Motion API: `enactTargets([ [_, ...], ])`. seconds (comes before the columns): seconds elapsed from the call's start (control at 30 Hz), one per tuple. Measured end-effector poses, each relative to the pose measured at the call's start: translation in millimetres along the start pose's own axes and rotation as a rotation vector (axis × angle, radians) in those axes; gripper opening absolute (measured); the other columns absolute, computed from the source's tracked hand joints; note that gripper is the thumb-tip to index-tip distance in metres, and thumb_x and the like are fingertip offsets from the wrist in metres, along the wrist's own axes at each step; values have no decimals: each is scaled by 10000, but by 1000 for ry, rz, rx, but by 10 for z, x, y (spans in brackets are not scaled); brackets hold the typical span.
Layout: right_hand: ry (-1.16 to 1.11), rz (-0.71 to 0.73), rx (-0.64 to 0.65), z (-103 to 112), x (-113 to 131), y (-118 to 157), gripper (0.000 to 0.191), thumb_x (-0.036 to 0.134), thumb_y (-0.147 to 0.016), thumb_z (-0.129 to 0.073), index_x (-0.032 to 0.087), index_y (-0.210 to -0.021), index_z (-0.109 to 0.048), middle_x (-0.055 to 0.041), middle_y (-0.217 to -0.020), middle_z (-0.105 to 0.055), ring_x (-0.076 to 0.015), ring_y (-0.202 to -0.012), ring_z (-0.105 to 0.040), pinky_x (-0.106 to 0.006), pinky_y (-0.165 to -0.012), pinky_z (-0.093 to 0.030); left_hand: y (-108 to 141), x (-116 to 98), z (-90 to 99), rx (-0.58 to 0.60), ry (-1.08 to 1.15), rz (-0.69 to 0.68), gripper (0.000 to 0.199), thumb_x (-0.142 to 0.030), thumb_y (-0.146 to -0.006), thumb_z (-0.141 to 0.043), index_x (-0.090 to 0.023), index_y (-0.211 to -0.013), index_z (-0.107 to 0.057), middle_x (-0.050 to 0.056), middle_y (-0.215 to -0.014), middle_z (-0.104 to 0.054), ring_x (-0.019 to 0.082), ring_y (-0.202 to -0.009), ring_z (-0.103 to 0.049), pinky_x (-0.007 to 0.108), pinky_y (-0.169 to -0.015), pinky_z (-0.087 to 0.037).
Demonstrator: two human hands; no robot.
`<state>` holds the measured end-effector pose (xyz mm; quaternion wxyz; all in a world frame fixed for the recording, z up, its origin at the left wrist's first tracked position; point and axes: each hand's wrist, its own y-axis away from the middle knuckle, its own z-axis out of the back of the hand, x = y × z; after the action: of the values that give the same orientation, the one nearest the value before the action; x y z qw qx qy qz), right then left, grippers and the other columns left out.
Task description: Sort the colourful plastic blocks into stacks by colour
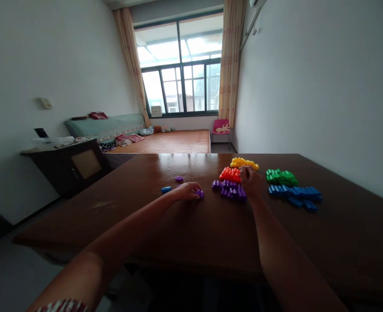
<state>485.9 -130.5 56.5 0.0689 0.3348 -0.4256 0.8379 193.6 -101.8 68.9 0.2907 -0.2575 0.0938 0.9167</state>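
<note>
My left hand (188, 191) is low over the table, its fingers curled onto a small purple plastic piece (199, 194). Close by lie another purple piece (178, 178) and a blue piece (166, 190). My right hand (250, 180) is closed with its fingertips pinched, at the right end of the orange-red pieces (230, 174); whatever is between the fingers is hidden. Below that hand lies a group of purple pieces (230, 190), and behind it a row of yellow pieces (240, 162). Further right are green pieces (281, 177) and blue pieces (295, 193).
The pieces lie on a dark brown glossy table (145, 216). Beyond its far edge stand a bed (181, 141) and a pink chair (220, 126). A dark cabinet (80, 162) is at the left, and a white wall (324, 86) runs along the right.
</note>
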Motion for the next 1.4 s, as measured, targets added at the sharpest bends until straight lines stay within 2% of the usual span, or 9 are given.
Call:
enactTargets([
  [0.13, 18, 4, -20, -7, -5, -4, 416, 462, -913, -371, 163, -840, -652, -61, -653, -634, -174, -596, -537, -279, -617, -345, -150, -73, -198, -93, 105, -75, 395, -267, -638, -747, -179, -1007, -638, 13, -872, -691, 145, -717, -633, 225, -619, -475],
  [0.3, 36, 10, -21, -23, -17, -8, 404, 456, -907, -381, 165, -856, -656, -69, -680, -645, -181, -613, -546, -285, -629, -352, -341, -220, -433, -187, 57, -85, 289, -269, -655, -744, -177, -904, -629, -21, -748, -627, 138, -667, -616, 238, -626, -471],
  [0.47, 36, 11, 0, -7, 3, 4, 411, 469, -907, -384, 165, -850, -654, -72, -677, -643, -187, -623, -556, -288, -631, -355, -388, -318, -577, -306, -39, -89, 216, -323, -729, -704, -188, -886, -639, 23, -983, -599, 129, -687, -611, 273, -704, -491],
  [0.6, 20, 8, 11, -5, 9, 8, 420, 482, -910, -380, 168, -877, -657, -68, -684, -650, -192, -637, -566, -292, -651, -368, -367, -145, -226, -363, -187, -26, 245, -425, -865, -548, -217, -911, -668, 43, -968, -624, 201, -849, -627, 321, -807, -490],
  [0.77, 28, 13, 28, -40, -5, 2, 412, 482, -910, -385, 176, -894, -661, -49, -652, -634, -180, -604, -547, -285, -635, -361, -335, 380, 399, -386, -280, 239, 181, -216, -815, -592, -181, -972, -675, 109, -1048, -657, 260, -1104, -564, 379, -996, -399],
  [0.9, 72, 30, 14, -44, -19, 7, 399, 482, -907, -401, 179, -867, -657, -56, -678, -644, -179, -610, -542, -285, -635, -352, -371, 652, 469, -325, -258, 331, 110, -259, -740, -685, -159, -773, -654, 102, -819, -672, 286, -987, -620, 412, -878, -460],
  [1.0, 72, 34, 15, -28, -17, 11, 390, 470, -913, -396, 179, -864, -651, -62, -700, -654, -177, -617, -546, -281, -629, -347, -434, 693, 427, -311, -228, 320, 127, -204, -668, -727, -167, -737, -627, 86, -822, -675, 279, -970, -627, 391, -847, -474],
  [1.17, 76, 31, 20, -1, 30, 7, 397, 461, -912, -384, 168, -850, -645, -70, -677, -641, -177, -605, -542, -278, -611, -337, -545, 493, 361, -306, -100, 199, 225, -217, -712, -711, -161, -896, -594, 72, -932, -689, 197, -896, -656, 303, -790, -508],
  [1.4, 75, 34, 26, 9, 65, -7, 395, 455, -907, -381, 175, -867, -656, -83, -710, -660, -197, -635, -568, -292, -635, -359, -503, -170, -67, -156, 400, -193, 411, -187, -710, -715, -167, -1092, -565, 63, -963, -690, 177, -883, -663, 288, -726, -534],
])
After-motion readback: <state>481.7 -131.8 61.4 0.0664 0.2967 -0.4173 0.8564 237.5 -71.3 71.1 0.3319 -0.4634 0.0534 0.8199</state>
